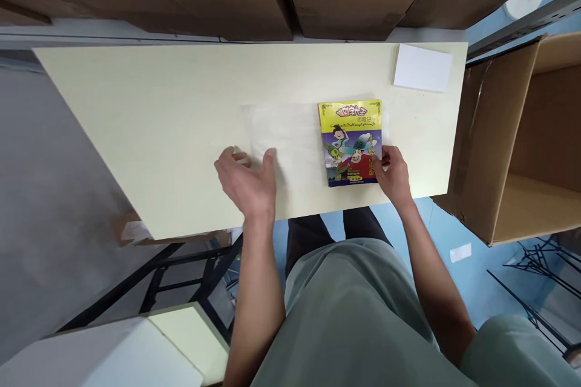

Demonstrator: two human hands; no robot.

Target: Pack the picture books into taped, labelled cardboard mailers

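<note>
The book (350, 142), a thin paperback with a glossy cartoon cover, lies flat near the right end of the desk (158, 109), close to the near edge. The right hand (393, 175) pinches its near right corner. It looks light and a bit bendy, and the shiny cover may slip; gripping along the spine or a long edge would likely stop it flopping. The left hand (247, 178) rests released, fingers spread, on the left end of a clear plastic bag (284, 133) lying flat just left of the book. The bag looks flimsy and slick. 1 white paper stack (422, 68) sits at the far right corner
</note>
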